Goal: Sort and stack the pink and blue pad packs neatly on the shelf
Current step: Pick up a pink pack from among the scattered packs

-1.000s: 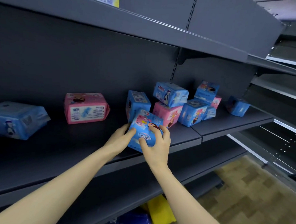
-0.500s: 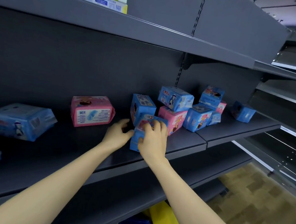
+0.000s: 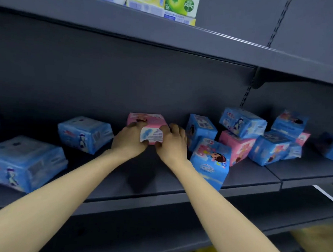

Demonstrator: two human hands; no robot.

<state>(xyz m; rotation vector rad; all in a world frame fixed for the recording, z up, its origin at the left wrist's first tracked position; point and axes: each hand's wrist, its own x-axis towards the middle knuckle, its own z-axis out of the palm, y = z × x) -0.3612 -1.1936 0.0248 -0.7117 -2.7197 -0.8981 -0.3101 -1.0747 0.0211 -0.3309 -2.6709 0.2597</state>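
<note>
Moved since earlier frame: both hands off the front blue pack (image 3: pixel 210 162) and onto the pink pack (image 3: pixel 150 123); front blue pack left standing at the shelf lip, just beside the right wrist.
Shelf (image 3: pixel 158 185): dark metal middle tier, carrying every pad pack in view.
Large blue packs: two at left, one near the front edge (image 3: pixel 23 162) and one behind it (image 3: pixel 85 134), both lying flat.
Right-hand heap (image 3: pixel 257 138): unsorted, tilted, blue on pink.
Pink pack, position: mid-shelf near the back panel, between the left pair and an upright blue pack (image 3: pixel 200 131).
Left hand (image 3: pixel 129 143): fingers curled round the pack's left end, gripping.
Right hand (image 3: pixel 173 145): fingers curled round the right end, gripping.
Handling, judged: light, soft, film-wrapped – likely slick and squashable, not fragile; best taken by the two short ends with modest squeeze.
Count, blue: nine distinct; a dark shape at the far left edge too blurred to class.
Count, pink: three – one held, one under a blue pack in the heap, one sliver behind it.
</note>
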